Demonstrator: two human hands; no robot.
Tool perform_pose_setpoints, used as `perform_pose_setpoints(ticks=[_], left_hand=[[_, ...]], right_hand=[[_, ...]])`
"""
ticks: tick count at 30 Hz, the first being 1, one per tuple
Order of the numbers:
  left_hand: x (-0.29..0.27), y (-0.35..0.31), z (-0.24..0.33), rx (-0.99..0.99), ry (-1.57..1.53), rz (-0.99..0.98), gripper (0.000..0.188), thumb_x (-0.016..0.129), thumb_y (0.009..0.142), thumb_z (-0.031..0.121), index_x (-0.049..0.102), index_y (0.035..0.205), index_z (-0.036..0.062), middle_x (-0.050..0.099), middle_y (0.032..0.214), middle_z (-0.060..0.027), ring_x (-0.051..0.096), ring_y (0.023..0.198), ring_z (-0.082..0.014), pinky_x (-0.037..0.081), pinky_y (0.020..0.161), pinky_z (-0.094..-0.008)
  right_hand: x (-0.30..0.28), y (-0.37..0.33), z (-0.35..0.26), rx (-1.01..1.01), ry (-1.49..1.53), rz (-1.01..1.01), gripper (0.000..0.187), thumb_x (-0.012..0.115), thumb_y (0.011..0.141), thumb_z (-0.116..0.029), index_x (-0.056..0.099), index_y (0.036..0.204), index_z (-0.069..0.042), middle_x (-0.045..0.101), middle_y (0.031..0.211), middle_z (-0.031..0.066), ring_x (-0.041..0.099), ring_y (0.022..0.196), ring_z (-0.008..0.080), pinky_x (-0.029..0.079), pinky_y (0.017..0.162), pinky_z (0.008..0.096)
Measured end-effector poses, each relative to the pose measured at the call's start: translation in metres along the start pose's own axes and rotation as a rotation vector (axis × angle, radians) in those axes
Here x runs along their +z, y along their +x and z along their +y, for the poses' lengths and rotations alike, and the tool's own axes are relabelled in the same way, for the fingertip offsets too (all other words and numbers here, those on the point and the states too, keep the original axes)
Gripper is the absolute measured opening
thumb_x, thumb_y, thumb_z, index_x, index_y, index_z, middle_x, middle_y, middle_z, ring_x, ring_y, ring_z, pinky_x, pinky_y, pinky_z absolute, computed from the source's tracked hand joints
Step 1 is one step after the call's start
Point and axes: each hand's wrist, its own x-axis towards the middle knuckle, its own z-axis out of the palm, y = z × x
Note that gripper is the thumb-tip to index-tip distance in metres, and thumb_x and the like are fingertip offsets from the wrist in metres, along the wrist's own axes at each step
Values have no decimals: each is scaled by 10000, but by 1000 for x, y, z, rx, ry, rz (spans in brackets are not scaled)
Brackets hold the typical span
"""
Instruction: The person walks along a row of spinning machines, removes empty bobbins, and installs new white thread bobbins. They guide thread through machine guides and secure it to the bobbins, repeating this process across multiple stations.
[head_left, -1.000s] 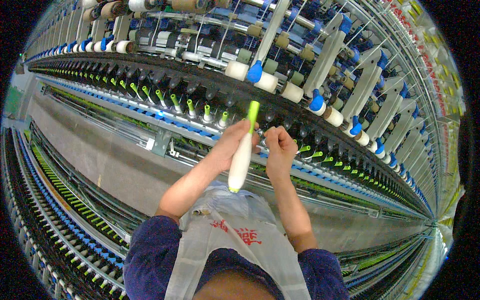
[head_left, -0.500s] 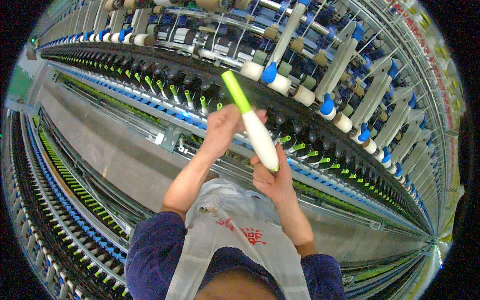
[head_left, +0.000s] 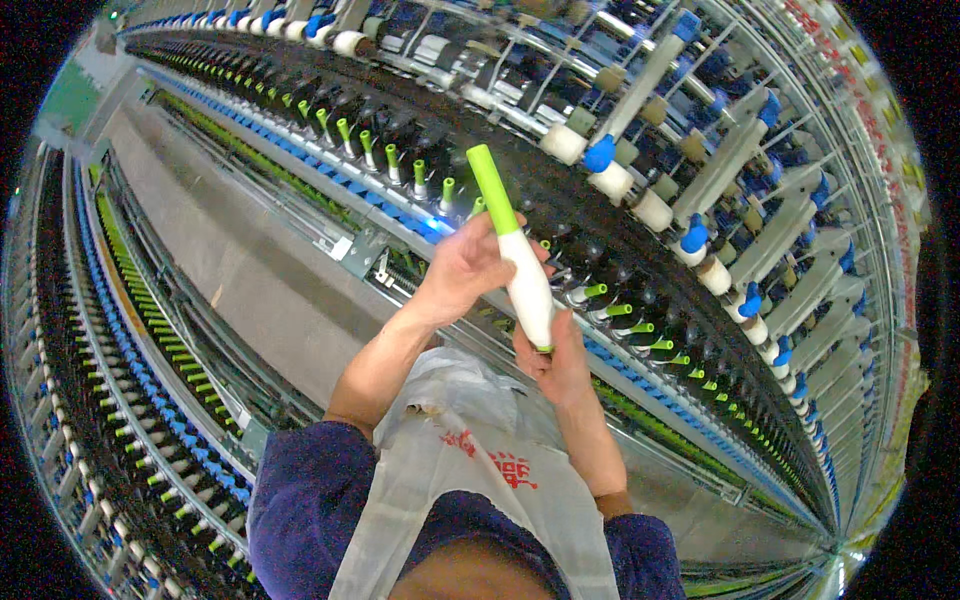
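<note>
A spinning bobbin (head_left: 528, 285), wound with white yarn and with a bare bright green tube at its far end, slants up in front of me. My right hand (head_left: 560, 362) grips its near end between thumb and fingers. Around its middle, my left hand (head_left: 465, 268) has the thumb against the yarn and the fingers passing behind. Part of those fingers is hidden by the bobbin. Just beyond, a long row of green-tipped spindles (head_left: 420, 182) runs along the spinning frame, some of it covered by my hands and the bobbin.
Above the spindles hang slanted grey arms with blue ends (head_left: 600, 153) and white rollers (head_left: 563, 145). A blue rail (head_left: 330, 182) runs below the spindles. Behind my left arm lies a grey aisle floor (head_left: 230, 260). Another spinning frame (head_left: 150, 400) stands at the left.
My left hand was blurred behind the green tube and has come down onto the yarn-wound middle. The bobbin stands slightly more upright. The machine has shifted right in view.
</note>
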Motion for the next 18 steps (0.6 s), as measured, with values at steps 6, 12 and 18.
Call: perform_pose_setpoints(ticks=[6, 12, 18], left_hand=[[-23, -29, 7, -81, -168, 206, 369, 456, 967, 239, 455, 1245, -5, 633, 1056, -181, 629, 978, -280, 501, 858, -398], [-28, -71, 32, 37, -71, -44, 1088, 696, 774, 3, -134, 1454, 182, 554, 1172, -227, 583, 1054, -289, 484, 887, -426], [-31, -90, 46, -31, 167, 82, 1100, 685, 746, -74, -119, 1459, 163, 589, 1109, -175, 597, 1017, -236, 507, 855, -391]], right_hand=[[8, 1, 12, 249, 190, -323, 690, 274, 908, -643, 503, 1123, -30, 474, 567, 21, 293, 375, 70, 279, 379, 223], [32, 18, -12, -118, -602, -115, 387, 466, 939, -375, 643, 1045, -47, 618, 732, 17, 450, 519, 70, 352, 480, 209], [61, 39, -41, -507, -732, -255, 239, 642, 833, -58, 658, 1060, 17, 535, 796, -5, 459, 711, 70, 343, 589, 191]])
